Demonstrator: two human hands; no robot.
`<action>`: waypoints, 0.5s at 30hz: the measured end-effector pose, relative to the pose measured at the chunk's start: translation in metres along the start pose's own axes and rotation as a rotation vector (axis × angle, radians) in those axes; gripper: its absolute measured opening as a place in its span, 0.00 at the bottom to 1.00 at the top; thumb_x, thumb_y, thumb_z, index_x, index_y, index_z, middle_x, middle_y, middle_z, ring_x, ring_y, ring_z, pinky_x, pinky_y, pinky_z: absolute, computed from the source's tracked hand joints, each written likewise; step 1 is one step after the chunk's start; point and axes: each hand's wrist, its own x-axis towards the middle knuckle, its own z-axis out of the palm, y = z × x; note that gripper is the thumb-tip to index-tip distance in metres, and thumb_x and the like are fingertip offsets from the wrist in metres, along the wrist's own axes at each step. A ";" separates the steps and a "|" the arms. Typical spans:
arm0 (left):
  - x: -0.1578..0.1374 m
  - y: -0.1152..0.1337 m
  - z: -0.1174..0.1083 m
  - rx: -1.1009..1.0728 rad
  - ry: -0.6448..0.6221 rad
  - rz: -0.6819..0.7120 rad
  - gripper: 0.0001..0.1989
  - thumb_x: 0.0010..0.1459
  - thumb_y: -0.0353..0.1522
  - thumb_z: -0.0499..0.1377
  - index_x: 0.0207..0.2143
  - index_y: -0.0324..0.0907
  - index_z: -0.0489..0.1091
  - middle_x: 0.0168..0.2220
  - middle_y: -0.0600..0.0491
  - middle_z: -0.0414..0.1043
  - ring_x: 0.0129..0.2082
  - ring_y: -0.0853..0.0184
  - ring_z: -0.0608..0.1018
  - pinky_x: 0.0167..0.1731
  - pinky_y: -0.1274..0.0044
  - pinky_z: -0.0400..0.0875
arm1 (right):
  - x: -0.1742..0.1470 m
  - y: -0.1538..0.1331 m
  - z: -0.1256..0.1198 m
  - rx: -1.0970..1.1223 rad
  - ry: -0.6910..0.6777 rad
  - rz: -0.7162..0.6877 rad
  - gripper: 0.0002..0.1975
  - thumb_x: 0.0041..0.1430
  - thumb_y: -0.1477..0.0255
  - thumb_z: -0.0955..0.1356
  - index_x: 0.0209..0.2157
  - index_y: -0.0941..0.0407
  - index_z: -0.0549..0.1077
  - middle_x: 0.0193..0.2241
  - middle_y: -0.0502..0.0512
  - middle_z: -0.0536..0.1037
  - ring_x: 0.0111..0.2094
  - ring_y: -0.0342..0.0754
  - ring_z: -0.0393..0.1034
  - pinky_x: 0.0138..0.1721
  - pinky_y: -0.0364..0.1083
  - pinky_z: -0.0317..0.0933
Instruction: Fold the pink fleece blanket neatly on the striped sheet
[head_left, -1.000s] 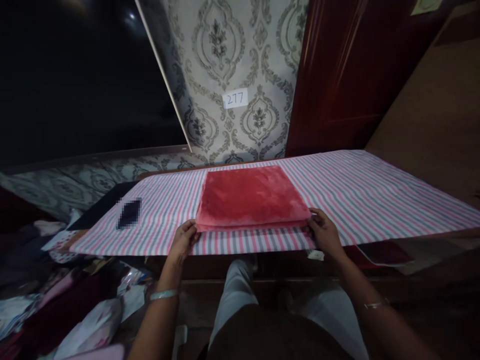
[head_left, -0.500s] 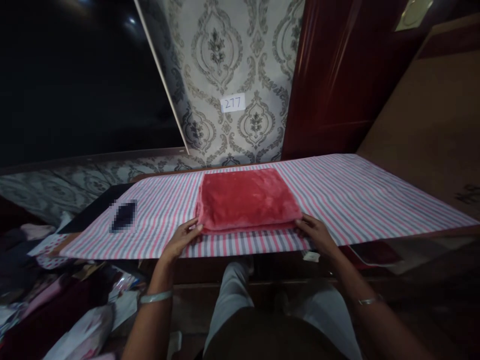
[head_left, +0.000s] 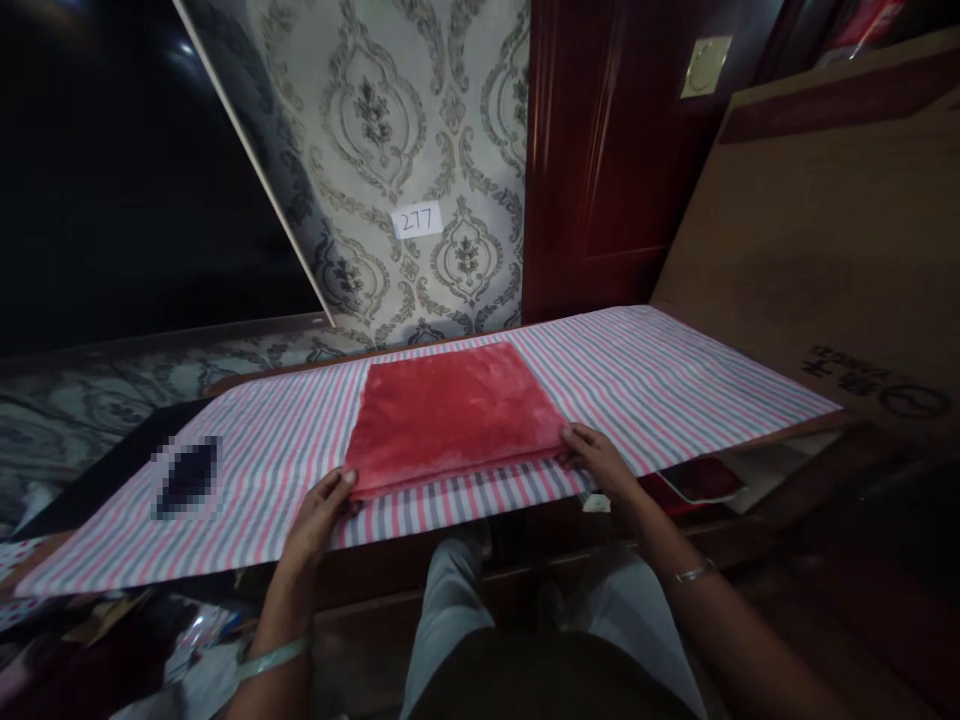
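A folded red plush blanket (head_left: 457, 410) lies flat on a striped cloth (head_left: 637, 370) in pink, grey and white. At its near left corner my left hand (head_left: 324, 508) pinches the edge, thumb on top and fingers curled beneath. My right hand (head_left: 595, 457) grips the near right corner in the same manner. Between the two hands the folded layers show along the front edge. The fingertips under the blanket are partly hidden.
A dark pixelated patch (head_left: 187, 477) sits on the cloth at left. Behind stand a large dark screen (head_left: 142, 180) and patterned wall with a paper marked 277 (head_left: 417, 219). A cardboard box (head_left: 817, 230) rises at right. Clutter (head_left: 180, 640) lies below left.
The view has turned toward the right, so the scene sits further left and looks tilted. Both hands stay at the blanket's near corners, and its folded shape looks much the same.
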 end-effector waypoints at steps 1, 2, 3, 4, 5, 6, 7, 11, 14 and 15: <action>-0.003 0.003 0.002 0.009 -0.011 0.003 0.26 0.39 0.50 0.71 0.33 0.40 0.72 0.24 0.58 0.69 0.21 0.74 0.69 0.23 0.81 0.64 | 0.000 0.000 0.001 -0.010 0.001 -0.001 0.26 0.40 0.48 0.74 0.28 0.55 0.70 0.16 0.47 0.72 0.19 0.44 0.70 0.22 0.42 0.65; -0.006 0.006 0.004 0.017 -0.025 0.006 0.27 0.40 0.50 0.71 0.34 0.40 0.72 0.25 0.57 0.70 0.21 0.73 0.70 0.23 0.81 0.65 | 0.000 0.000 0.002 -0.022 0.007 -0.004 0.27 0.39 0.47 0.75 0.29 0.55 0.70 0.16 0.47 0.72 0.19 0.45 0.71 0.21 0.42 0.65; -0.009 0.008 0.005 0.025 -0.039 0.008 0.27 0.40 0.50 0.71 0.35 0.40 0.72 0.26 0.57 0.71 0.21 0.73 0.70 0.23 0.81 0.65 | 0.000 0.001 0.003 -0.035 0.014 -0.007 0.27 0.39 0.47 0.75 0.29 0.55 0.69 0.15 0.48 0.72 0.19 0.46 0.71 0.20 0.42 0.64; -0.012 0.009 0.006 0.032 -0.048 0.006 0.27 0.41 0.50 0.70 0.36 0.40 0.72 0.25 0.56 0.71 0.20 0.74 0.69 0.21 0.82 0.63 | 0.000 0.002 0.004 -0.046 0.019 -0.006 0.28 0.38 0.47 0.75 0.29 0.54 0.69 0.15 0.48 0.72 0.19 0.47 0.71 0.20 0.42 0.64; -0.014 0.009 0.007 0.037 -0.050 0.000 0.27 0.43 0.50 0.69 0.37 0.41 0.72 0.23 0.57 0.71 0.18 0.74 0.68 0.20 0.82 0.61 | 0.000 0.002 0.005 -0.055 0.021 -0.004 0.28 0.37 0.46 0.75 0.29 0.54 0.68 0.15 0.48 0.72 0.19 0.47 0.72 0.19 0.42 0.63; -0.016 0.009 0.007 0.038 -0.047 -0.007 0.27 0.44 0.50 0.69 0.39 0.41 0.72 0.21 0.57 0.70 0.16 0.75 0.67 0.19 0.83 0.60 | 0.001 0.003 0.006 -0.061 0.022 -0.005 0.28 0.37 0.46 0.75 0.29 0.54 0.68 0.15 0.48 0.72 0.19 0.48 0.72 0.19 0.43 0.63; -0.017 0.009 0.008 0.036 -0.037 -0.014 0.28 0.44 0.51 0.69 0.40 0.41 0.71 0.19 0.58 0.70 0.15 0.74 0.66 0.18 0.83 0.59 | 0.001 0.003 0.007 -0.067 0.022 -0.010 0.27 0.38 0.46 0.74 0.28 0.54 0.67 0.15 0.48 0.72 0.19 0.48 0.72 0.19 0.43 0.63; -0.015 0.013 0.016 -0.005 0.030 0.011 0.29 0.37 0.52 0.70 0.34 0.41 0.69 0.20 0.57 0.70 0.18 0.70 0.72 0.19 0.80 0.64 | 0.001 0.004 0.013 -0.082 0.082 -0.074 0.24 0.43 0.48 0.72 0.25 0.52 0.63 0.14 0.45 0.67 0.16 0.44 0.64 0.18 0.42 0.58; -0.013 0.020 0.025 -0.012 0.120 0.115 0.27 0.39 0.52 0.69 0.28 0.41 0.66 0.19 0.60 0.65 0.17 0.73 0.68 0.18 0.81 0.63 | 0.000 0.004 0.018 -0.042 0.179 -0.172 0.20 0.46 0.52 0.71 0.29 0.52 0.63 0.16 0.41 0.63 0.15 0.41 0.58 0.17 0.41 0.53; -0.012 0.022 0.027 -0.001 0.148 0.158 0.26 0.40 0.52 0.68 0.26 0.41 0.66 0.18 0.61 0.62 0.16 0.75 0.65 0.17 0.82 0.61 | 0.000 0.003 0.019 -0.034 0.206 -0.209 0.19 0.48 0.54 0.71 0.33 0.52 0.65 0.16 0.40 0.62 0.16 0.40 0.56 0.17 0.41 0.52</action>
